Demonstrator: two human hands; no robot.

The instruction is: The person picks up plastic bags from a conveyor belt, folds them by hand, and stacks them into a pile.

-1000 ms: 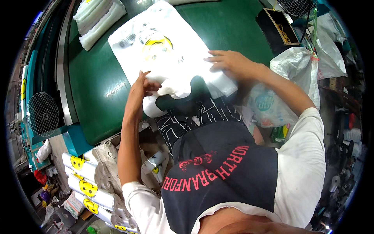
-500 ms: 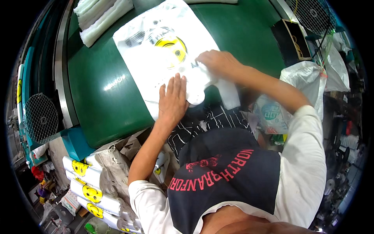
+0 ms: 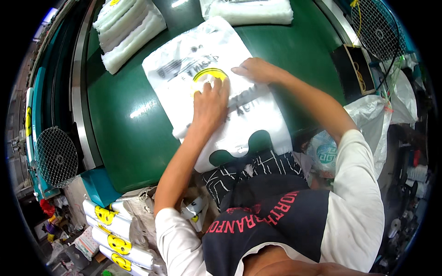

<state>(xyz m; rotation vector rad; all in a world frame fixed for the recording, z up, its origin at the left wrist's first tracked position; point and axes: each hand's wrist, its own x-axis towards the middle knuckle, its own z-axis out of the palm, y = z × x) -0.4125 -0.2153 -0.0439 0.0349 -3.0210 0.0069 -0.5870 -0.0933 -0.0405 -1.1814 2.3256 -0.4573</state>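
Note:
A white plastic carrier bag (image 3: 258, 115) with a yellow smiley print and dark lettering lies flat on a green table (image 3: 124, 110). I cannot tell whether it is one bag or a thin pile. Its handle end, with rounded cut-outs, points toward me at the near edge. My left hand (image 3: 211, 103) rests on the middle of the bag, fingers bent down over the yellow print and partly covering it. At the upper right edge of the bag is my right hand (image 3: 258, 71), its fingers drawn together on the plastic.
Stacks of folded white plastic bags lie at the far left (image 3: 129, 34) and far middle (image 3: 251, 11). Bundles of smiley bags (image 3: 117, 241) are piled at lower left. Caged fans stand left (image 3: 57, 156) and right (image 3: 378, 30). A black box (image 3: 352, 69) sits by the right edge.
The handle end, bunched up earlier, now lies spread out toward me. My left hand has slid up onto the print and its straight fingers have bent. The whole view has shifted slightly.

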